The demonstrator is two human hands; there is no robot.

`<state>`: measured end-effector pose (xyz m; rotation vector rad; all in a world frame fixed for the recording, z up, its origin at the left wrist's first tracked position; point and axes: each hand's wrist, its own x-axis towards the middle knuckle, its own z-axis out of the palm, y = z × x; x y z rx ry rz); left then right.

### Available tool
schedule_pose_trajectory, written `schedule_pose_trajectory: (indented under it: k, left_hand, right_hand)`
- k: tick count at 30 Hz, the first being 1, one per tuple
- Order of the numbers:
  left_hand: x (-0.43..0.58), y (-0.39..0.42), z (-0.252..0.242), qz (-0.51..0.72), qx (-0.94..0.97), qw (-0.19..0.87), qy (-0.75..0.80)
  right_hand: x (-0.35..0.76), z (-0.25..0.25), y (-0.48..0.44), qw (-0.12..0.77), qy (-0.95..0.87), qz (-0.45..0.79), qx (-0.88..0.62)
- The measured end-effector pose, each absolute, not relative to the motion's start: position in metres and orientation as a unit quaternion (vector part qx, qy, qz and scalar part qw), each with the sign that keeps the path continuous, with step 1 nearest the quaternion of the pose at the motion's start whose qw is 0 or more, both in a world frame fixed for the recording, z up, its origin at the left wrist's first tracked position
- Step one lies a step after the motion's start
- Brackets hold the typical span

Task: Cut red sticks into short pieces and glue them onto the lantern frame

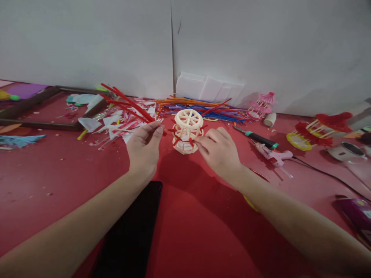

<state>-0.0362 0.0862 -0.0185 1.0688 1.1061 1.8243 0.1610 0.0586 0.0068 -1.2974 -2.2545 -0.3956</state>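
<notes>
Two hands at a little round wooden model

On the far left of the red worktop are a feathery blue bundle and a dark brown frame. Next comes a messy heap of white and pink scraps. A flat black thing lies partly under the left arm. The left hand holds long red fuzzy sticks between thumb and fingers. The pale wooden model stands in the middle, between the hands, with a wheel shape on top. Behind it are bright fuzzy sticks and white sheets. The right hand pinches a red strip on the model's side. Farther right are a pink tower, a black and teal tool, a pink glue gun, a red and yellow model and a grey cup.
</notes>
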Motion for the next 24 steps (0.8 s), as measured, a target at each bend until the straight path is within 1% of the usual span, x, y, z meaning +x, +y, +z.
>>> schedule_pose_trajectory:
  k: [4, 9, 12, 13, 14, 17, 20, 22, 24]
  left_hand:
    - [-0.039, 0.086, -0.018, 0.720, 0.403, 0.361, 0.433]
    - [-0.039, 0.082, -0.006, 0.732, 0.407, 0.327, 0.438]
    - [-0.028, 0.064, 0.008, 0.718, 0.449, 0.305, 0.436]
    - [-0.022, 0.056, 0.011, 0.703, 0.468, 0.314, 0.434]
    - [-0.015, 0.047, 0.014, 0.690, 0.478, 0.330, 0.431]
    - [0.003, 0.022, 0.014, 0.606, 0.512, 0.441, 0.420]
    - [0.015, 0.007, 0.009, 0.537, 0.511, 0.547, 0.388]
    - [0.017, 0.004, 0.006, 0.514, 0.502, 0.586, 0.374]
    - [0.016, 0.003, 0.004, 0.504, 0.496, 0.603, 0.370]
  right_hand:
    - [0.149, 0.008, 0.055, 0.244, -0.839, -0.094, -0.478]
    - [0.166, 0.010, 0.040, 0.320, -0.836, -0.020, -0.445]
    - [0.183, 0.014, 0.025, 0.360, -0.800, 0.073, -0.474]
    - [0.187, 0.015, 0.020, 0.374, -0.780, 0.113, -0.489]
    - [0.191, 0.016, 0.015, 0.386, -0.758, 0.153, -0.502]
    - [0.194, 0.018, 0.000, 0.409, -0.699, 0.259, -0.526]
    - [0.191, 0.018, -0.011, 0.392, -0.672, 0.354, -0.519]
    - [0.188, 0.017, -0.015, 0.374, -0.655, 0.407, -0.515]
    - [0.186, 0.014, -0.017, 0.367, -0.633, 0.450, -0.513]
